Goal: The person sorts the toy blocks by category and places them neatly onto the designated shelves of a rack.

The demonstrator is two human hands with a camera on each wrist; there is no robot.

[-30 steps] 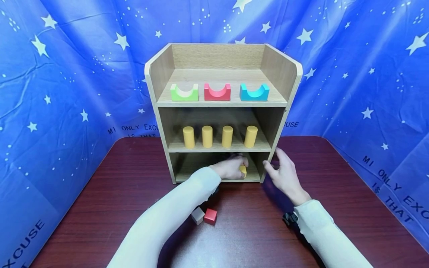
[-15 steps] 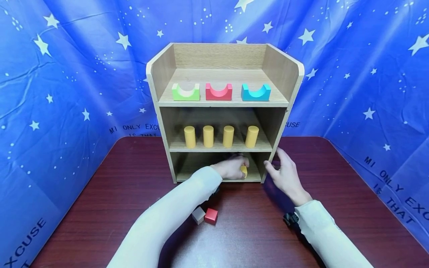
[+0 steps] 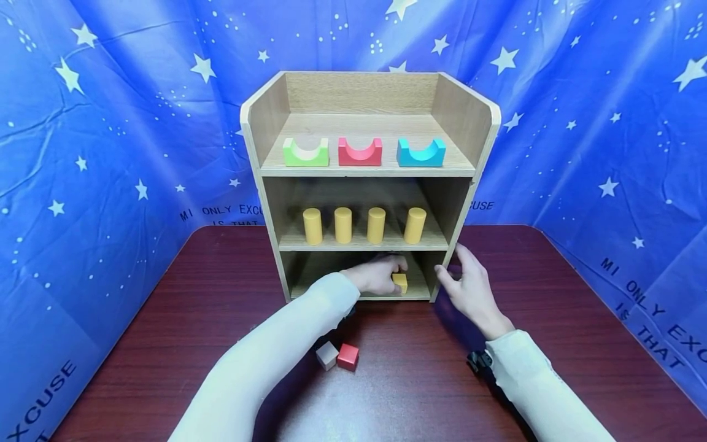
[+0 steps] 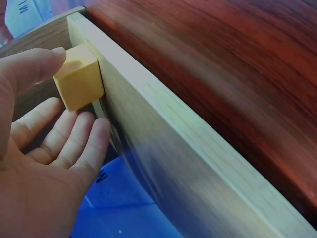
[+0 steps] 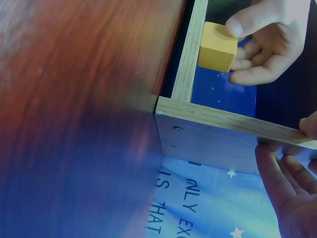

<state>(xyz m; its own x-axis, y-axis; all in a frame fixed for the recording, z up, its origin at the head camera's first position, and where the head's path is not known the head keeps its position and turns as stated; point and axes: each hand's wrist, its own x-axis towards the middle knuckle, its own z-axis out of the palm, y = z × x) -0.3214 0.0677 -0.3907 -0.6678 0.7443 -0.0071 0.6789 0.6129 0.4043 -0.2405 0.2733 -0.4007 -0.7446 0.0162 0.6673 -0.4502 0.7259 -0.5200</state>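
A yellow cube [image 3: 401, 283] sits on the bottom level of a wooden shelf unit [image 3: 362, 173], towards its right end. Beside the cube, my left hand [image 3: 378, 275] has its fingers loosely spread. In the left wrist view its thumb overlaps the edge of the cube [image 4: 79, 82], while the other fingers lie behind it, not closed round it. My right hand [image 3: 472, 291] steadies the unit's right side panel [image 5: 223, 116], thumb at the front edge and fingers against the outer face.
Several yellow cylinders [image 3: 343, 226] stand along the middle level. On top are a green arch block [image 3: 305, 158], a red one [image 3: 360, 158] and a blue one [image 3: 421, 158]. A grey cube [image 3: 327, 356] and a red cube [image 3: 348, 356] lie on the dark red table [image 3: 420, 380].
My left hand has shifted slightly left, away from the yellow cube, and more of the cube now shows. The right hand keeps its place on the side panel.
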